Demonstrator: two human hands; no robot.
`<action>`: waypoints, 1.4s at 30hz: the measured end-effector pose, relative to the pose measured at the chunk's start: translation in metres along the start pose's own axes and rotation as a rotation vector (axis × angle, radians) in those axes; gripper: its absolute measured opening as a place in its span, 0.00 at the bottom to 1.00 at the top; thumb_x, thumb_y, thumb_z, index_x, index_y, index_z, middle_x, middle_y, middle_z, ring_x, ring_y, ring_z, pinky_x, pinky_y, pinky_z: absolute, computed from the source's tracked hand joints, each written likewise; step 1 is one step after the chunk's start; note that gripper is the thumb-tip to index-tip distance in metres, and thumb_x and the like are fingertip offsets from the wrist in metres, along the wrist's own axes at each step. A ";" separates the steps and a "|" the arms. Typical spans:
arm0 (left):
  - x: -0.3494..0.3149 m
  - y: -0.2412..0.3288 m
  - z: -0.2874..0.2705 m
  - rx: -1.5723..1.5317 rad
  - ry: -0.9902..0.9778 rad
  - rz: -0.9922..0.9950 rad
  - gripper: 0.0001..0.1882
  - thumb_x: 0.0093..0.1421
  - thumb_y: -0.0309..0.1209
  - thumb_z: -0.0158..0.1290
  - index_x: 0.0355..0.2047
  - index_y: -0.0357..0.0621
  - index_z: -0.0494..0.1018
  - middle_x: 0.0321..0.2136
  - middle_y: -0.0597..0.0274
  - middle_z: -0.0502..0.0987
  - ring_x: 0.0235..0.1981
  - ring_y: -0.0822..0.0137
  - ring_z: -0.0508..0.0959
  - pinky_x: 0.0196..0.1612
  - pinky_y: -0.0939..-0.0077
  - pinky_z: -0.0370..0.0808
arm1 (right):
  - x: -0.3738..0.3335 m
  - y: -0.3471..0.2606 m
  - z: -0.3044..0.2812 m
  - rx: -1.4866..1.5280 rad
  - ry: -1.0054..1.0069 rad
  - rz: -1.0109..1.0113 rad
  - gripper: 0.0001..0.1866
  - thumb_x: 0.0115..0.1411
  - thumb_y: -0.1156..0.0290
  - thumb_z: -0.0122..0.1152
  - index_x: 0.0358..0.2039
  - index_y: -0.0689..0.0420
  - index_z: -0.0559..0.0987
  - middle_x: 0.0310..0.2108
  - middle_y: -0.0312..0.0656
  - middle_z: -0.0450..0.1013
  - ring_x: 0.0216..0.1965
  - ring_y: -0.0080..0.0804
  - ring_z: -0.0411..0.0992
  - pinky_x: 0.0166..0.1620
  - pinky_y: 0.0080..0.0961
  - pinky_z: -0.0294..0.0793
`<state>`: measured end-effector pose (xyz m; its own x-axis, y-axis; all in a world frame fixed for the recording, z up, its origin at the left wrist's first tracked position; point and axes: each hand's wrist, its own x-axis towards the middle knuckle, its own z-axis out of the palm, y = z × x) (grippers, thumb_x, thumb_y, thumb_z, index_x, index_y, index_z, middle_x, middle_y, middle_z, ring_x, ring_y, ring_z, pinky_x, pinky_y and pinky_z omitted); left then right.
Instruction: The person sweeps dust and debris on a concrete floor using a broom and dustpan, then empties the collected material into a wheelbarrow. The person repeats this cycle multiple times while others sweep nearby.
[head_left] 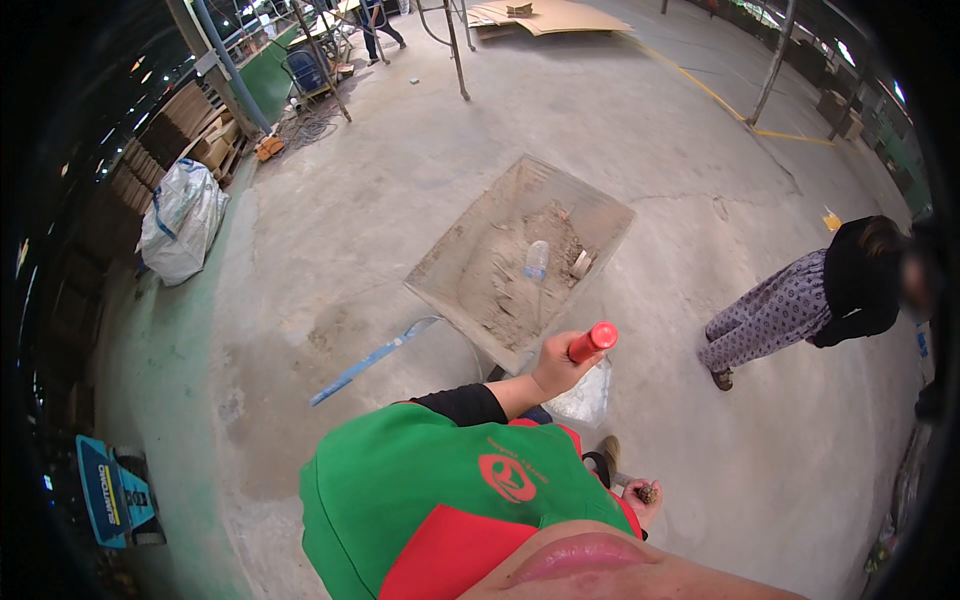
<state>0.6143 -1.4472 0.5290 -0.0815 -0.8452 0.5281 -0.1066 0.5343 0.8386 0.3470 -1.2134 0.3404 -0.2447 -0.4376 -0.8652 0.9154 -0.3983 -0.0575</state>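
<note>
My left hand (558, 366) is wrapped round a red cylindrical handle (593, 342), whose rounded end points up. The handle's lower part is hidden behind the hand. Just below that hand lies a whitish, shiny piece (583, 397); whether it joins the handle I cannot tell. Low beside my body, my right hand (641, 502) is closed round something brown with a rough round end (648, 494), too small to name. In front of me stands a grey wheelbarrow (455, 245) with a blue handle bar (365, 364). Brown dirt (500, 270) and a clear plastic bottle (536, 260) lie in its tray.
To the right, a person in patterned trousers (770, 310) stands on the concrete floor. A white sack (183, 222) and stacked cardboard (190, 115) are at the left. A blue wheeled machine (112, 495) sits lower left. Metal posts (457, 50) and flat cardboard sheets (550, 17) stand farther off.
</note>
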 end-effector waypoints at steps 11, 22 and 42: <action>-0.020 -0.025 -0.005 0.143 0.055 -0.033 0.09 0.50 0.30 0.60 0.26 0.39 0.72 0.19 0.60 0.72 0.21 0.69 0.71 0.26 0.75 0.69 | 0.011 0.012 -0.008 -0.080 -0.140 0.027 0.12 0.45 0.72 0.64 0.24 0.57 0.68 0.19 0.37 0.66 0.23 0.28 0.67 0.26 0.21 0.70; -0.038 -0.039 -0.008 0.058 -0.052 -0.105 0.11 0.48 0.29 0.61 0.30 0.39 0.74 0.24 0.56 0.76 0.26 0.68 0.76 0.31 0.76 0.72 | 0.081 0.018 -0.030 -0.082 -0.069 0.002 0.11 0.44 0.72 0.64 0.25 0.53 0.68 0.18 0.34 0.66 0.21 0.28 0.68 0.25 0.21 0.70; -0.042 -0.040 0.000 0.028 -0.096 -0.096 0.10 0.44 0.28 0.61 0.28 0.42 0.72 0.24 0.54 0.74 0.26 0.56 0.75 0.30 0.72 0.71 | 0.030 0.023 -0.019 -0.133 -0.079 0.026 0.13 0.44 0.73 0.63 0.25 0.55 0.66 0.21 0.36 0.66 0.23 0.28 0.67 0.28 0.21 0.70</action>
<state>0.6224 -1.4330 0.4738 -0.1634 -0.8880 0.4298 -0.1458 0.4526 0.8797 0.3665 -1.2204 0.3040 -0.2398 -0.5103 -0.8259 0.9548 -0.2777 -0.1056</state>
